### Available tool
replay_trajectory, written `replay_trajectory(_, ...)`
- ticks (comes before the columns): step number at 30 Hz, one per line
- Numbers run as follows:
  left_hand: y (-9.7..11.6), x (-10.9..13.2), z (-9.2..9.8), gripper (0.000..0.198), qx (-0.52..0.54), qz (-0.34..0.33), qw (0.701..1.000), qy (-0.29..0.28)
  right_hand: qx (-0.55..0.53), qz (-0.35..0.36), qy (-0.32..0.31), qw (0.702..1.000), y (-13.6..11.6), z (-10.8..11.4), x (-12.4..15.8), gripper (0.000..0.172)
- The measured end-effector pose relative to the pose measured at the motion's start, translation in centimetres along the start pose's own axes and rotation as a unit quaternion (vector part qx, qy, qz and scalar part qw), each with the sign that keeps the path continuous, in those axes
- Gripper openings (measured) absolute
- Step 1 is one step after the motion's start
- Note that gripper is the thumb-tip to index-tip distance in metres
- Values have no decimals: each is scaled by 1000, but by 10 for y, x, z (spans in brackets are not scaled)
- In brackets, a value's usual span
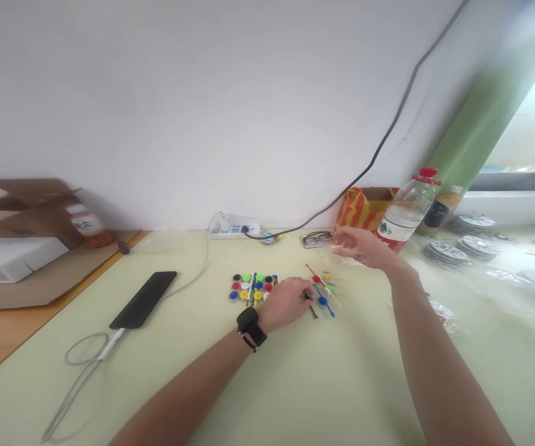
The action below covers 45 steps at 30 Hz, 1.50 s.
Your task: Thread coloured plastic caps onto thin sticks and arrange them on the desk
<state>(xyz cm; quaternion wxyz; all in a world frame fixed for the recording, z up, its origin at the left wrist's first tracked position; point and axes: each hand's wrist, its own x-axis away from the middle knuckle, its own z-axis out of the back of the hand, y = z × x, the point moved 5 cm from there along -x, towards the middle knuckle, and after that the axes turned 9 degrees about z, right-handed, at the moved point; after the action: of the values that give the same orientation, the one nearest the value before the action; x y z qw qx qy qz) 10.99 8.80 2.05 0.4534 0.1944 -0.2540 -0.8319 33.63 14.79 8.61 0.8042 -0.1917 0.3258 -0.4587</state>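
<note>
Blue, red and white plastic arrows (323, 301) lie fanned on the pale green tabletop (332, 390) beside rows of round coloured discs (234, 296). The left hand (286, 303) pinches a small dark piece (309, 297) there; whether the curled right hand (364, 248) holds anything, I cannot tell. The red-and-white label (390, 229) on the clear plastic bottle (412, 201) shows a green triangle, its writing blurred.

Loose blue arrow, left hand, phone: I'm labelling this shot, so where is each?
Loose blue arrow (323, 301): head view, on its round hub.
Left hand (286, 303): head view, on its back.
Phone (144, 300): head view, middle of its black face.
</note>
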Motion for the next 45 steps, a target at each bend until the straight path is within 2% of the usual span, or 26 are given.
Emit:
replay_trajectory(3,1,-1,11,19,6,1,1000,11,37,33,-12,999,-18,-9,-6,27)
replay_trajectory(6,0,-4,28,28,8,3,1000,25,68,11,-21,997,-24,-24,-12,21)
replay_trajectory(9,-5,-9,48,30,22,-4,999,33,58,-10,-106,993,-25,-51,-14,15)
replay_trajectory(12,-15,-13,67,37,57,7,997,54,85,-60,-215,971,-18,-78,-10,22)
replay_trajectory(14,-26,-16,76,39,92,30,993,69,111,-81,-255,957,-14,-88,-7,26)
replay_trajectory(18,-45,-20,79,35,180,68,979,73,112,-92,-295,945,-13,-96,-4,26)
replay_trajectory(22,-54,-22,73,44,247,100,962,52,87,-111,-378,915,-17,-96,5,33)
replay_trajectory(24,-54,-21,71,45,260,112,958,41,77,-98,-360,925,-21,-89,3,39)
replay_trajectory(26,-52,-21,69,42,283,113,952,27,61,-74,-307,947,-28,-81,-1,42)
replay_trajectory(29,-50,-21,67,36,329,106,938,23,5,-44,-259,965,-39,-76,-6,36)
replay_trajectory(31,-51,-22,66,36,335,104,935,44,-67,-30,-235,969,-48,-79,-9,32)
replay_trajectory(33,-52,-23,64,38,328,106,936,70,-173,-27,-199,964,-57,-85,-13,32)
replay_trajectory(36,-53,-24,60,40,351,104,926,86,-306,-34,-146,940,-63,-96,-19,33)
replay_trajectory(40,-48,-24,59,38,381,94,917,73,-363,-42,-102,925,-62,-104,-23,33)
replay_trajectory(45,-40,-23,66,35,337,52,937,69,-414,-69,-102,902,-53,-104,-23,26)
